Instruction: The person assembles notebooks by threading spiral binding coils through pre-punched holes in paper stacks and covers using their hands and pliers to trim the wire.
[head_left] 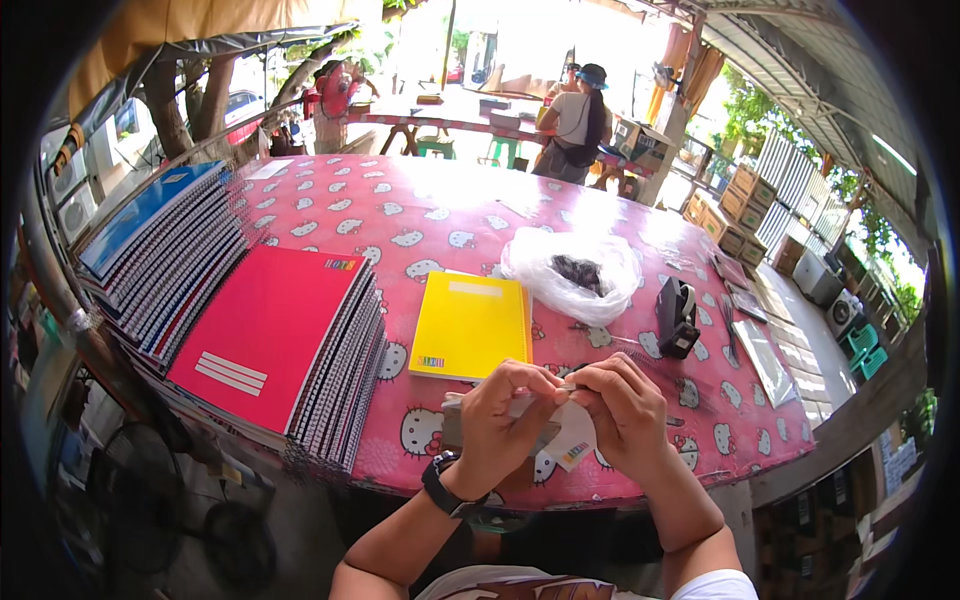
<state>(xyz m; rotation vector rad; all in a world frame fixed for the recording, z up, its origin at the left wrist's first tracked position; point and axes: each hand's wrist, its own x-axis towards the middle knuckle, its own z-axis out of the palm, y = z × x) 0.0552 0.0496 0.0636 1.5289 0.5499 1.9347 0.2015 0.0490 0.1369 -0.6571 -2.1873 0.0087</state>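
My left hand [507,405], a dark watch [446,486] on its wrist, and my right hand [624,400] meet over the near part of the table. Both are closed in a pinch, fingertips together on something small and pale that I cannot make out. Partly hidden beneath them are a white printed piece [573,440] and a greyish flat thing. Just beyond my left hand lies a yellow spiral notebook [468,325]. A clear plastic bag [530,262] sits past my hands, with a dark tangled bunch [580,274] inside.
Tall stacks of spiral notebooks stand at the left, one topped by a red notebook [275,330], one by a blue notebook [150,210]. Right of the bag is a black tape dispenser [677,318]. A pink patterned cloth [400,215] covers the table. People [580,120] are at a far table.
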